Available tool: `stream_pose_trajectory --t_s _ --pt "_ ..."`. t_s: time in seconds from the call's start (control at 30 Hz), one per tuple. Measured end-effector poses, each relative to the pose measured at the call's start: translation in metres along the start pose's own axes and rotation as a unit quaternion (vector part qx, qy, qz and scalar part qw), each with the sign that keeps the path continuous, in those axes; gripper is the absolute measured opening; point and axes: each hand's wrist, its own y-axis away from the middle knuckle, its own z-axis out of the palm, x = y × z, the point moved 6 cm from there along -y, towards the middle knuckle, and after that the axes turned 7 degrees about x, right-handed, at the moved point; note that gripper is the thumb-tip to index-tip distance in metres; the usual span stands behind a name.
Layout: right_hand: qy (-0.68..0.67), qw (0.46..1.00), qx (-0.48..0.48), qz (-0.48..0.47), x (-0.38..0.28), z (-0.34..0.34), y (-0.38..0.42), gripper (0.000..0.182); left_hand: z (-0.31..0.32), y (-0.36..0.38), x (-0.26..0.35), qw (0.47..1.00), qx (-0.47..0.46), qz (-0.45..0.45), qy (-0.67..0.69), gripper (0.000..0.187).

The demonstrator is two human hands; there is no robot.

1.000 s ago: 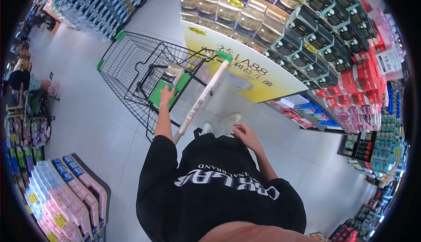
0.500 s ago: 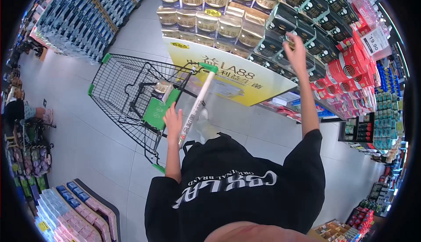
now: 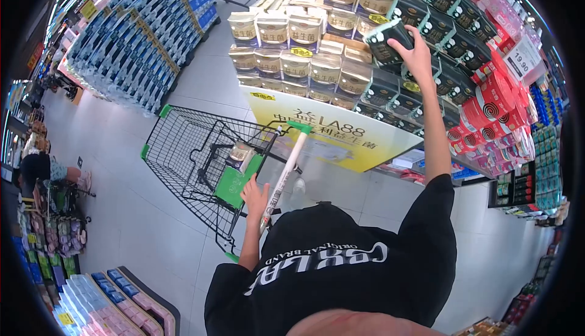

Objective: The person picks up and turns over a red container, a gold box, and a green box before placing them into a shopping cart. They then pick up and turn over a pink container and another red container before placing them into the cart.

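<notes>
My right hand [image 3: 415, 56] grips a dark green package [image 3: 389, 42] with a pale green edge, held tilted at the display where cream packages meet rows of matching dark green packages [image 3: 436, 28]. Its thumb lies across the near face. Over the shopping cart [image 3: 183, 144], my left hand [image 3: 255, 197] is open with fingers stretched out, between the green seat panel [image 3: 230, 185] and the white handle [image 3: 285, 174]. A single cream package [image 3: 240, 155] rests in the cart's seat area, at the top of that panel.
Cream packages [image 3: 295, 65] are stacked above a yellow-and-white sign board [image 3: 329, 132]. Red packs [image 3: 487, 107] and a price card [image 3: 521, 59] stand to the right. At left are blue stacked goods [image 3: 131, 43] and another person [image 3: 38, 180]; a pink-and-blue shelf [image 3: 113, 305] sits lower left.
My right hand, empty before, has closed on a dark green package and pulled it up from the stack. My left hand stays by the cart's seat panel; the view has shifted slightly.
</notes>
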Motion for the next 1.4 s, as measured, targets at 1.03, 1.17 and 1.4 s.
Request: stream_pose_trajectory --t_s 1.03,1.17,1.4 --pt "-0.439 0.713 -0.324 0.440 -0.071 0.116 0.367 0.041 -0.066 -0.100 0.017 0.932 0.119 -0.080 0.332 0.089" --pt "-0.414 0.714 -0.302 0.478 -0.044 0.108 0.386 0.038 0.029 -0.126 -0.150 0.948 0.088 -0.141 0.272 0.076" --pt "-0.299 0.812 -0.292 0.408 0.005 0.078 0.449 0.040 0.029 -0.067 -0.121 0.948 0.112 -0.158 0.252 0.067"
